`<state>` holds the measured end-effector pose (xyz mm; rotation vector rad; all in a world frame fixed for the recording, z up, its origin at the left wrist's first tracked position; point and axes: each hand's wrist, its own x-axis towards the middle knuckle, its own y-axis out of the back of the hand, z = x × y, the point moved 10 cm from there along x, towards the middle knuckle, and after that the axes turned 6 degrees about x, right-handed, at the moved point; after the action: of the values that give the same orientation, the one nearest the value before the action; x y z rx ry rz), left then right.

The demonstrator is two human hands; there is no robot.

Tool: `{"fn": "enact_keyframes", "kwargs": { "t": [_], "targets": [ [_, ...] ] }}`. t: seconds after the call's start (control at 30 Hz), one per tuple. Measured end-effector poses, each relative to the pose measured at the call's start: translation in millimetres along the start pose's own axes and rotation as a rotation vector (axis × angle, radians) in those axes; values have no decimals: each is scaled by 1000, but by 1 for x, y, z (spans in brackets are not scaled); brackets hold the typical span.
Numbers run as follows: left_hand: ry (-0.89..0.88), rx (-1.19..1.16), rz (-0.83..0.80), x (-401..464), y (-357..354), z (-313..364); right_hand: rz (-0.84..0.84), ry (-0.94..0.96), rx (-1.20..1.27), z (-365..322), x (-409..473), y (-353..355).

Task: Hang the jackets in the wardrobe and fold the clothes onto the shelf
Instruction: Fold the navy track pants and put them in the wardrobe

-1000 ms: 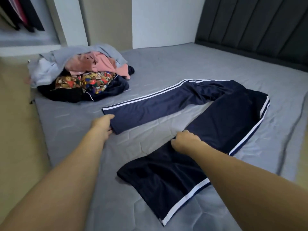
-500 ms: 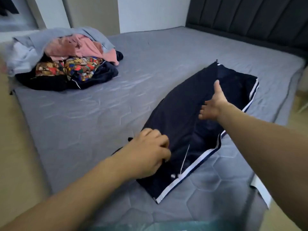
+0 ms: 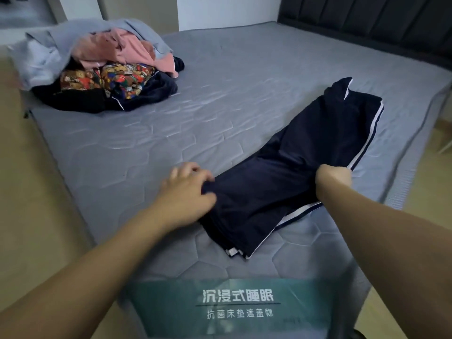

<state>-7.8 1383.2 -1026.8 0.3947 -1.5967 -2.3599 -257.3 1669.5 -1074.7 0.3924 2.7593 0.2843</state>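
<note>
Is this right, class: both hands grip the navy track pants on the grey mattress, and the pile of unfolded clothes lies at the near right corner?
Not quite. In the head view the pile of unfolded clothes lies at the far left, not near right. The rest holds: left hand and right hand grip the navy track pants on the grey mattress.

Dim, flat indoor light, soft shadows, wide-angle bending at edges, left edge motion-blurred
</note>
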Motion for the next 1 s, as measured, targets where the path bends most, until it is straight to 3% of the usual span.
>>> {"fn": "enact_keyframes", "kwargs": {
  "t": [0.07, 0.1, 0.17, 0.23, 0.3, 0.37, 0.43, 0.5, 0.57, 0.63, 0.7, 0.8, 0.93, 0.97, 1.0],
  "targets": [
    [265, 35, 6, 13, -10, -25, -43, -31, 69, 4, -2, -9],
    [291, 80, -49, 18, -21, -26, -59, -27, 145, 2, -6, -13],
    [242, 81, -66, 26, -30, -20, -61, 36, -312, -4, -14, -12],
    [210, 92, -64, 28, -25, -24, -114, -121, 80, -1, -11, -18],
    [284, 187, -42, 25, -9, -43, -123, -209, 90, 2, -17, -12],
    [331, 426, 5, 15, 9, -46, -162, -317, 73, 15, -30, -11],
    [173, 597, 227, 7, 26, -4, -224, -308, 66, 22, -31, -16],
    [-150, 463, 393, -12, 28, 60, -149, -211, 57, 21, -23, -4],
    [-396, 276, 122, -28, -3, 103, 14, -50, -78, 12, -12, 19],
    [-437, 411, -191, -36, -39, 108, -25, -1, -103, 10, -10, 19],
    [-295, 562, -395, -34, -47, 79, -146, -98, -22, 17, -12, 7],
    [-62, 687, -661, -37, -47, 41, -256, -176, -96, 18, -11, -7],
    [-11, 817, -1064, -63, -62, 50, -239, -215, 14, 2, -9, -12],
    [22, 745, -1078, -59, -61, 60, -217, -211, 29, -2, -4, -9],
    [51, 654, -986, -45, -56, 73, -200, -205, 33, -7, 3, -7]
  ]
}}
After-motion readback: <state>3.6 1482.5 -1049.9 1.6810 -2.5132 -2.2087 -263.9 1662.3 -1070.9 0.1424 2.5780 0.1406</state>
